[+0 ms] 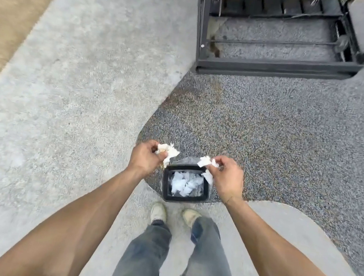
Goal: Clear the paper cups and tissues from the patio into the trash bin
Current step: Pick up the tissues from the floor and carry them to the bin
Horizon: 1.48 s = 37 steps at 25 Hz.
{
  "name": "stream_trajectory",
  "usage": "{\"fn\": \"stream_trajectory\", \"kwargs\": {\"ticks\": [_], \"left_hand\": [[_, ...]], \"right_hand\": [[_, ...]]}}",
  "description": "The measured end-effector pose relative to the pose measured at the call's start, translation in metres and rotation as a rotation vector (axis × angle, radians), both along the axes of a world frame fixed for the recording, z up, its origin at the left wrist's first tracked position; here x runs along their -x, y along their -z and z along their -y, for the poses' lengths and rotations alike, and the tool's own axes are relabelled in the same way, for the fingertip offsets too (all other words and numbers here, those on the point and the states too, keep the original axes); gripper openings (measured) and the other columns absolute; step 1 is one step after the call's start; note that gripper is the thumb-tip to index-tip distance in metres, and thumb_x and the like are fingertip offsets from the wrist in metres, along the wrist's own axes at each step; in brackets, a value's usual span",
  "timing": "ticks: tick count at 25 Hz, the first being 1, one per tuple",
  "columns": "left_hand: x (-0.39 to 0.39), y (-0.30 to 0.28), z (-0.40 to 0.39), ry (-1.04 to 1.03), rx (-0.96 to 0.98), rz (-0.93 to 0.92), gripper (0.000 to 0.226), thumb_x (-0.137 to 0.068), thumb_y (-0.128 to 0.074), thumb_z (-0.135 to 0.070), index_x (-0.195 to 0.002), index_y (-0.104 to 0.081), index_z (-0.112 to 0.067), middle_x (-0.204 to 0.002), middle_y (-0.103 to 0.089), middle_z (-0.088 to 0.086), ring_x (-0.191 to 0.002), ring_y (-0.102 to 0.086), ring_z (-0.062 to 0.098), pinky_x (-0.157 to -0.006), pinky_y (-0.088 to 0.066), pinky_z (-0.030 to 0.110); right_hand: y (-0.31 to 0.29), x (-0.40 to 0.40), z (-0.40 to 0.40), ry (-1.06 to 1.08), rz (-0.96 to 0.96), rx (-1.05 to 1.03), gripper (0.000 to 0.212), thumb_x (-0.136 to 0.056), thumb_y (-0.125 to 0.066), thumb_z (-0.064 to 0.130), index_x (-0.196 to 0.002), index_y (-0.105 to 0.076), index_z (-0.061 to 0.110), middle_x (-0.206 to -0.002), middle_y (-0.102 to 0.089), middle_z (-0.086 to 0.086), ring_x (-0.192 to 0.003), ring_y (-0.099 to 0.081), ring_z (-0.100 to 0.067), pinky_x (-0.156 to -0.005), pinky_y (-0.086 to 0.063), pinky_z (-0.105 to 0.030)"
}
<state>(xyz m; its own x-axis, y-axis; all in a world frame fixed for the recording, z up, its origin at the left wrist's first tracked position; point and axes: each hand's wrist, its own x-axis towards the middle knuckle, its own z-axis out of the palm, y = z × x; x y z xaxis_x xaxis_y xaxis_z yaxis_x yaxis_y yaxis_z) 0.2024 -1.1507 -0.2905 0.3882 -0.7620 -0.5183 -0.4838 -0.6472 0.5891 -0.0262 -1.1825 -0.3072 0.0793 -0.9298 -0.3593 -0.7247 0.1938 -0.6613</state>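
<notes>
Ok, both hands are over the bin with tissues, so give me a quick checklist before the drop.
1. Left hand grips a crumpled tissue: ok.
2. Right hand grips tissue pieces: ok.
3. Bin mouth open, nothing covering it: ok.
4. Room left in the bin above the white paper inside: cannot tell.
5. Right hand's tissue over the opening: ok.
6. Left hand's tissue over the opening: not ok, it appears to hang at the bin's left edge.
</notes>
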Motion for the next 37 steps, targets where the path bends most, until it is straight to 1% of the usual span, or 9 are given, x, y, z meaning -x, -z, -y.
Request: {"fn": "stream_trajectory", "kwargs": {"ticks": [6,10,14,18,23,28,32,34,37], "left_hand": [[-0.006,0.091,-0.032,0.001,-0.142,0.056,0.039,-0.092,-0.063,-0.03,-0.125,-0.059,-0.009,-0.098,-0.068,0.003,-0.065,-0.052,0.01,-0.052,-0.036,0.009],[0.001,0.155,-0.047,0.017,-0.294,0.031,0.047,-0.093,-0.062,-0.031,-0.134,-0.052,-0.013,-0.107,-0.067,0.009,-0.07,-0.056,0.015,-0.064,-0.042,0.017],[0.007,0.223,-0.038,-0.024,-0.348,-0.048,0.048,-0.091,-0.062,-0.031,-0.134,-0.053,-0.011,-0.117,-0.066,0.016,-0.098,-0.064,0.027,-0.084,-0.05,0.027],[0.018,0.287,-0.033,0.015,-0.383,-0.042,0.05,-0.094,-0.057,-0.036,-0.136,-0.048,-0.01,-0.086,-0.066,-0.002,-0.064,-0.056,0.007,-0.058,-0.044,0.013],[0.025,0.36,-0.041,0.045,-0.501,-0.02,0.05,-0.097,-0.048,-0.039,-0.14,-0.044,-0.013,-0.122,-0.065,0.014,-0.1,-0.065,0.032,-0.086,-0.05,0.034],[0.024,0.393,-0.033,-0.102,-0.505,-0.156,0.048,-0.099,-0.045,-0.037,-0.141,-0.041,-0.014,-0.13,-0.06,0.013,-0.105,-0.066,0.033,-0.09,-0.055,0.046],[0.026,0.386,-0.033,0.0,-0.52,-0.128,0.038,-0.098,-0.045,-0.037,-0.13,-0.052,-0.018,-0.112,-0.068,0.009,-0.093,-0.069,0.026,-0.082,-0.058,0.044],[0.024,0.376,-0.035,0.004,-0.516,-0.16,0.038,-0.098,-0.045,-0.037,-0.13,-0.052,-0.019,-0.114,-0.067,0.009,-0.094,-0.069,0.028,-0.084,-0.057,0.044],[0.015,0.357,-0.033,0.018,-0.494,-0.16,0.038,-0.098,-0.044,-0.039,-0.131,-0.051,-0.021,-0.11,-0.068,0.008,-0.09,-0.069,0.026,-0.085,-0.056,0.042]], "right_hand": [[0.08,-0.012,-0.013,-0.028,-0.116,-0.165,0.021,-0.087,-0.067,0.016,-0.108,-0.066,0.018,-0.111,-0.067,0.0,-0.078,-0.06,-0.01,-0.063,-0.045,-0.013],[0.138,-0.015,-0.009,-0.019,-0.156,-0.261,0.022,-0.086,-0.066,0.012,-0.108,-0.067,0.019,-0.11,-0.066,0.002,-0.077,-0.06,-0.009,-0.058,-0.04,-0.007],[0.202,-0.021,0.002,0.058,-0.103,-0.39,0.025,-0.086,-0.067,0.007,-0.107,-0.065,0.02,-0.108,-0.064,0.003,-0.077,-0.069,-0.016,-0.067,-0.059,-0.032],[0.273,-0.026,0.001,0.035,-0.136,-0.465,0.029,-0.085,-0.065,0.004,-0.109,-0.066,0.02,-0.108,-0.065,0.003,-0.078,-0.069,-0.016,-0.068,-0.06,-0.034],[0.34,-0.023,-0.005,0.079,-0.141,-0.553,0.032,-0.079,-0.068,0.004,-0.103,-0.068,0.026,-0.101,-0.066,0.007,-0.078,-0.069,-0.015,-0.068,-0.057,-0.025],[0.37,-0.025,-0.004,0.041,-0.172,-0.592,0.044,-0.077,-0.071,0.016,-0.119,-0.064,0.029,-0.112,-0.064,0.008,-0.085,-0.056,-0.009,-0.071,-0.041,-0.012],[0.364,-0.027,0.0,-0.011,-0.173,-0.588,0.054,-0.079,-0.066,0.012,-0.13,-0.057,0.028,-0.125,-0.063,0.005,-0.069,-0.054,-0.002,-0.047,-0.033,0.001],[0.354,-0.028,0.001,-0.064,-0.179,-0.583,0.058,-0.08,-0.065,0.01,-0.134,-0.053,0.029,-0.126,-0.062,0.004,-0.059,-0.05,0.001,-0.042,-0.037,-0.003],[0.33,-0.034,0.007,-0.131,-0.195,-0.546,0.06,-0.081,-0.066,0.019,-0.137,-0.048,0.03,-0.129,-0.06,0.001,-0.069,-0.055,-0.01,-0.058,-0.045,-0.014]]}}
